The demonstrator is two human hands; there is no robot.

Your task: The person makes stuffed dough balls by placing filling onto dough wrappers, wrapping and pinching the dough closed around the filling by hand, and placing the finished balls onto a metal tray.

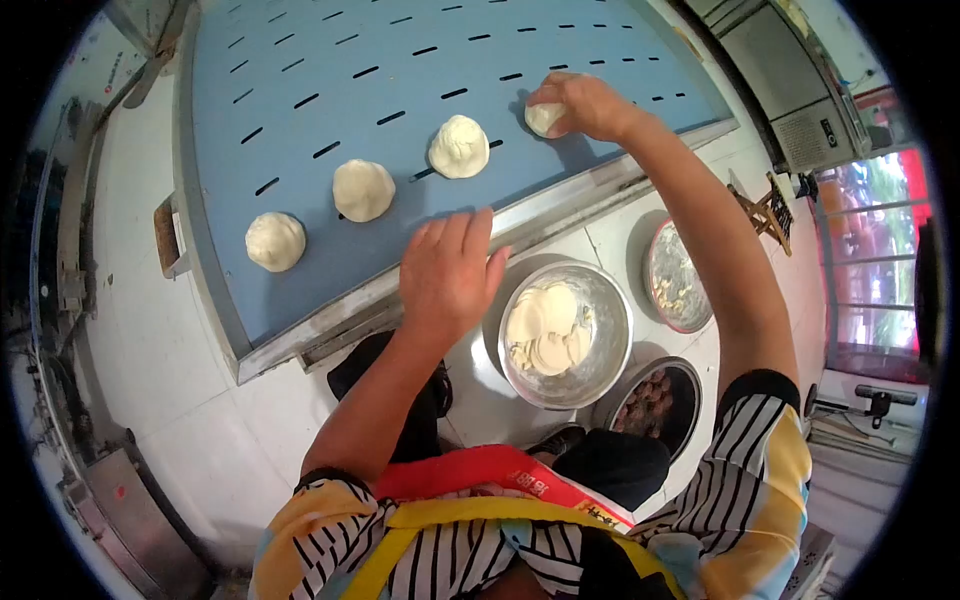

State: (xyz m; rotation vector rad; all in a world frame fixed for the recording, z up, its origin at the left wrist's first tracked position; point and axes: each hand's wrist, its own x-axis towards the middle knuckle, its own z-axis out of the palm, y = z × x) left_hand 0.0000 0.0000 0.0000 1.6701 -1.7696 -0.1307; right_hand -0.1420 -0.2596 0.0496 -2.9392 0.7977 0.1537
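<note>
"What's nearest on your feed?"

"From my end, the striped sleeves point(755, 450), then a dark bowl point(686, 408) of brown lumps point(645, 403). A metal bowl point(608, 345) with pale dough pieces point(550, 330) sits just beyond."

"And the left hand point(446, 275)?"

"By the tray's near edge, holding nothing I can see. The fingers lie together with the thumb spread away. I can't tell whether they touch the metal frame point(540, 208)."

"Past that?"

"The blue tray point(300, 305), with its slots. I see a slanting line on it: leftmost ball point(275, 242), middle ball point(363, 190), third ball point(459, 147), none touching."

"Where's the one being handled?"

"Farthest out: a fourth dough ball point(543, 121) at the right end of that line. The right hand point(588, 104) comes over it, fingers curled and closed around it. Its underside is hidden from me, so I can't say if it meets the tray."

"How would you do this bit well?"

"I'd guess the dough is soft, so I'd ask for light, even pressure from fingers and thumb, and no palm on the crown. I'd keep a gap from the third ball, and have the fingers part before lifting, straight up, so nothing drags."
</note>
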